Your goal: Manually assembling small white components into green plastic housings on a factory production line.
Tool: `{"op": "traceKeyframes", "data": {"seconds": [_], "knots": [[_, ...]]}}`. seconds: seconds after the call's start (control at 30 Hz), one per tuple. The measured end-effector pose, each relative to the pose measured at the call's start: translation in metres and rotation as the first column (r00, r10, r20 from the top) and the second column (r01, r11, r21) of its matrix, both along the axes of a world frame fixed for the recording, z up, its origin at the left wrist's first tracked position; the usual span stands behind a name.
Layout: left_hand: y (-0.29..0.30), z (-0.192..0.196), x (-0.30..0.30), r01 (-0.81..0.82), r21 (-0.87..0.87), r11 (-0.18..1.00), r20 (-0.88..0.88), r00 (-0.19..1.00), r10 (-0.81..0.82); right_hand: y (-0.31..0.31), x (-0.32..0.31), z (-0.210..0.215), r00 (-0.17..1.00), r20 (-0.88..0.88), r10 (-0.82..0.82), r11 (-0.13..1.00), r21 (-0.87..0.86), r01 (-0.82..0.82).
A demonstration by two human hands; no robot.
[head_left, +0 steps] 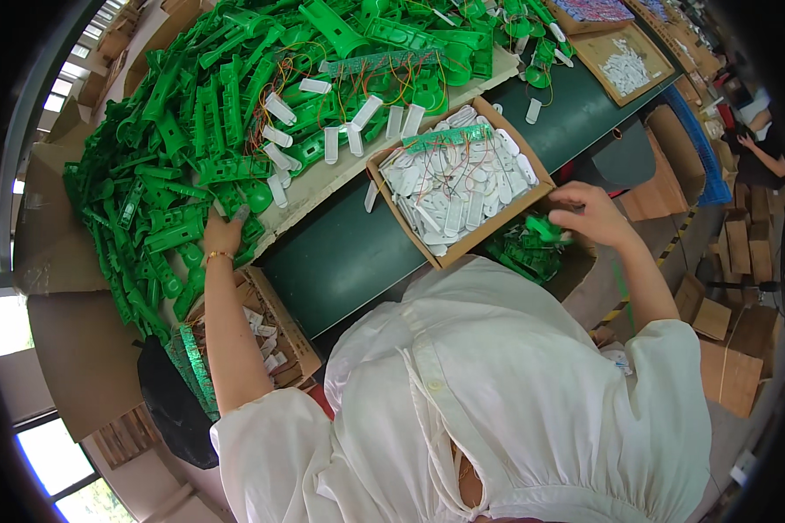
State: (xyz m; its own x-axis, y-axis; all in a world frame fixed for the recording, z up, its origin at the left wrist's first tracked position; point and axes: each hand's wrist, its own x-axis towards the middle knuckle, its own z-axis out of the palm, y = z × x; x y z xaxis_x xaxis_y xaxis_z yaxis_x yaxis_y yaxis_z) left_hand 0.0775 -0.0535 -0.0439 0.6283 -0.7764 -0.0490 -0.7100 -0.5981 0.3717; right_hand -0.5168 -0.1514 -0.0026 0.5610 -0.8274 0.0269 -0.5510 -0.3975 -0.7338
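Note:
My left hand (221, 235) is at the near edge of a large heap of green plastic parts (201, 113), its fingers closed at a green plastic housing; the fingertips are partly lost among the pieces. On the right, my right hand (591, 213) is held above a carton of green parts (522, 254), fingers curled. A blurred green plastic piece (545, 229) shows at its fingertips. Between my hands a shallow cardboard box (445, 255) holds many white plastic pieces (453, 196) with thin wires, and a green circuit-board strip (449, 137) lies across them.
White pieces on wires (331, 144) hang along the heap's front edge, beside the dark green tabletop (344, 253). Below my left arm stands a carton (292, 349) with white pieces. A tray of small white parts (624, 65) sits far right; beyond, a person (763, 144) is among cartons.

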Motion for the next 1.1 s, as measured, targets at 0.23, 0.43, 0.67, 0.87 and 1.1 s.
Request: {"op": "traceKeyframes", "data": {"seconds": [0.23, 0.43, 0.67, 0.87, 1.1], "knots": [[0.003, -0.006, -0.037, 0.016, -0.131, 0.991, 0.03, 0.999, -0.013, -0.007, 0.082, 0.019, 0.981, -0.17, 0.091, 0.971, -0.204, -0.125], [0.04, 0.03, -0.058, -0.459, -0.312, 0.832, -0.825, 0.565, 0.002, -0.027, 0.122, -0.019, 0.918, -0.396, 0.025, 0.861, -0.459, -0.221], [0.078, 0.079, -0.126, -0.497, -0.366, 0.787, -0.918, 0.335, -0.215, -0.028, 0.101, 0.032, 0.891, -0.432, -0.144, 0.869, -0.485, -0.095], [0.083, 0.083, -0.173, 0.105, -0.609, 0.786, -0.061, 0.982, -0.179, -0.02, 0.118, 0.039, 0.975, 0.22, -0.025, 0.995, -0.089, 0.045], [0.087, 0.076, -0.198, 0.625, -0.45, 0.638, 0.648, 0.72, -0.248, 0.032, 0.204, 0.054, 0.711, 0.586, 0.389, 0.892, -0.049, -0.448]]}}
